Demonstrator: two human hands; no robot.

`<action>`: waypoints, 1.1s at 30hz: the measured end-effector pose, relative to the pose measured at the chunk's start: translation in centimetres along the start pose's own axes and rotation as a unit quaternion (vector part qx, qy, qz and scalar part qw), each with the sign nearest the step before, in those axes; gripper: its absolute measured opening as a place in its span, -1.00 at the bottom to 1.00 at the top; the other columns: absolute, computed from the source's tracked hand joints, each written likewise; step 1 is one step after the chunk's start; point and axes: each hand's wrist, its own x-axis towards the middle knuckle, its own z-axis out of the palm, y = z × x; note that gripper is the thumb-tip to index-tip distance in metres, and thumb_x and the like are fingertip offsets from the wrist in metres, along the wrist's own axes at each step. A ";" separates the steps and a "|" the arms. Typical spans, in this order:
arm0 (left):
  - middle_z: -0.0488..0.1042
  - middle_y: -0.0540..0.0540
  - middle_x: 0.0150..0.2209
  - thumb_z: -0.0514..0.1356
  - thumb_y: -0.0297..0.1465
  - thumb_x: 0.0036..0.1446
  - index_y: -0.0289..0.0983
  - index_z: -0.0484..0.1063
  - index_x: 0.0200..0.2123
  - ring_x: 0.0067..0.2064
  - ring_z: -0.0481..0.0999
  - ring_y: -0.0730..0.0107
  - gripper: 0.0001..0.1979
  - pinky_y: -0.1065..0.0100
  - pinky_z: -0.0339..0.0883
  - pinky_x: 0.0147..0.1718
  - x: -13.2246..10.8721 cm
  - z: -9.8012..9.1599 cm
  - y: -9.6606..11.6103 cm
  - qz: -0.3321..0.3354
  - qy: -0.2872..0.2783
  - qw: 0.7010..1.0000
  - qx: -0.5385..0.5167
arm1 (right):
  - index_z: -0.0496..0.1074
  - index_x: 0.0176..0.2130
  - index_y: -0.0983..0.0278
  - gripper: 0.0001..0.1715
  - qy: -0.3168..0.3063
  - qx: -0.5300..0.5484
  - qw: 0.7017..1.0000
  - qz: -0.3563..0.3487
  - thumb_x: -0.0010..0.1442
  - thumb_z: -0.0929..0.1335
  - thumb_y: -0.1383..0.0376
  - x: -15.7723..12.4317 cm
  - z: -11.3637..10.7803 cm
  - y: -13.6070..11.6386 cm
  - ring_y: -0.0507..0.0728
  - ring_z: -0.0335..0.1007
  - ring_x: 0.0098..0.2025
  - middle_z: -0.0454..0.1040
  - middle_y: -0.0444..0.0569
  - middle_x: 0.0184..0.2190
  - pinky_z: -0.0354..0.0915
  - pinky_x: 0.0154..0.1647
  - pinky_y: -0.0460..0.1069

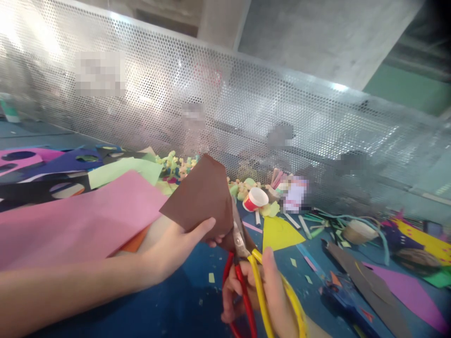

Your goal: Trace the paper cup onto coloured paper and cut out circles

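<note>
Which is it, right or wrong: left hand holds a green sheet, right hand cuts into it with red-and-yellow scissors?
Wrong on the colour only. The sheet in the left hand is brown, not green, as the head view shows. The rest stands: the right hand works the red-and-yellow scissors, with the blades at the sheet's lower edge.

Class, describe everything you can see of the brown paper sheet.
The brown paper sheet is matte paper with straight edges and a blunt top corner. It is held tilted up above the blue table. The left hand pinches its lower edge, thumb in front; the red-and-yellow-handled metal scissors, in the right hand, meet its lower right edge.
</note>
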 end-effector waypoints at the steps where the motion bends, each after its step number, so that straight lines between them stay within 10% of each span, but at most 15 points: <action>1: 0.54 -0.11 -0.40 0.18 -0.24 0.08 -0.31 0.44 -0.37 -0.35 0.53 0.26 -0.77 0.32 0.41 -0.34 0.0 0.1 0.1 -0.003 0.005 1.000 0.008 | 0.24 -0.52 0.30 -0.12 -0.010 0.009 1.000 0.005 -0.03 -0.02 -0.40 -0.1 0.1 -0.3 0.11 0.45 -0.46 0.44 0.00 -0.56 0.35 -0.35 0.02; 11: 0.46 -0.13 0.03 0.21 -0.20 0.06 -0.22 0.44 -0.10 0.19 0.25 0.11 -0.64 0.18 0.09 0.17 0.1 -0.5 -0.4 0.027 0.092 0.985 0.143 | 0.37 -0.46 0.33 -0.03 -0.005 -0.022 0.996 0.087 -0.14 0.03 -0.45 -0.1 0.4 -2.1 0.20 0.49 -0.33 0.50 0.11 -0.50 0.35 -0.26 0.06; 18: 0.44 -0.16 0.05 0.16 -0.29 0.16 -0.25 0.27 0.12 0.00 0.47 0.19 -0.54 0.17 0.26 0.09 0.5 -0.1 -1.1 -0.069 -0.068 0.975 -0.201 | 0.38 -0.44 0.35 0.00 -0.085 0.043 0.991 0.088 -0.13 0.01 -0.45 -0.1 0.3 -2.6 0.14 0.48 -0.37 0.51 0.11 -0.48 0.32 -0.28 -0.01; 27: 0.44 -0.13 0.04 0.17 -0.25 0.14 -0.26 0.39 0.02 0.08 0.39 0.19 -0.61 0.21 0.13 0.15 0.5 -0.5 -1.7 -0.106 -0.084 0.971 -0.195 | 0.31 -0.44 0.32 -0.07 -0.102 0.053 0.990 0.084 -0.05 -0.01 -0.42 -0.4 0.0 -2.7 0.21 0.46 -0.28 0.49 0.15 -0.41 0.27 -0.21 0.06; 33: 0.52 -0.12 -0.35 0.02 -0.27 0.25 -0.33 0.50 -0.31 -0.19 0.47 0.28 -0.67 0.22 0.24 0.02 0.3 -0.3 -1.0 -0.070 -0.183 0.963 -0.187 | 0.31 -0.47 0.32 -0.05 -0.102 0.057 0.990 0.082 -0.13 0.03 -0.45 -0.3 0.0 -2.7 0.19 0.46 -0.31 0.49 0.13 -0.43 0.28 -0.21 0.06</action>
